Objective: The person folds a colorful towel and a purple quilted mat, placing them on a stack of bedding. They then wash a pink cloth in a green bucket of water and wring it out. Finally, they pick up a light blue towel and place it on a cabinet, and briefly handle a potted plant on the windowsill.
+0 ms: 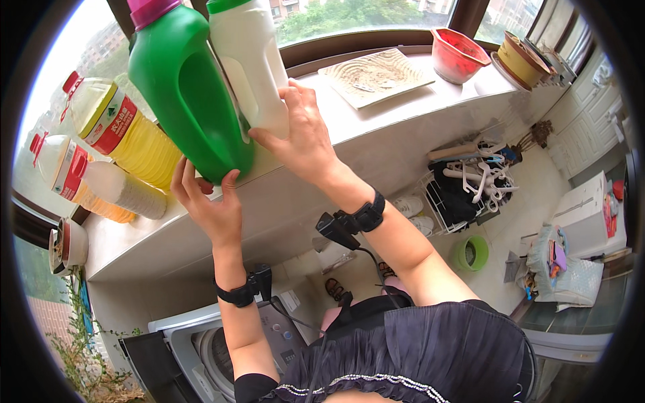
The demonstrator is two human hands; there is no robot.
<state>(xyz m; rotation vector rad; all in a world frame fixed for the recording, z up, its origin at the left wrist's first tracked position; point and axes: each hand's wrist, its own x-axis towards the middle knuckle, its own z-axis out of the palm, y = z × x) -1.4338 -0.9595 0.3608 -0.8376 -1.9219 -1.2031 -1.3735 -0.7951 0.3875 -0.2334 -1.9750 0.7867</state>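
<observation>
A large green plastic detergent jug (166, 95) with a pink cap stands on the windowsill (282, 166). My left hand (210, 206) holds it low down, the thumb on the front and the fingers round the left side. Right beside it is a white plastic jug (252, 70) with a green cap and a built-in handle. My right hand (305, 138) grips its lower right side, thumb towards the green jug. The tops of both jugs run up to the picture's upper edge.
Left on the sill are large bottles of yellow liquid (136, 141) and a smaller bottle (123, 186) of whitish contents. A patterned square dish (375, 75) and red pot (458, 55) stand right. Below are an open washing machine (201, 347), hangers (478, 176) and a green bin (471, 253).
</observation>
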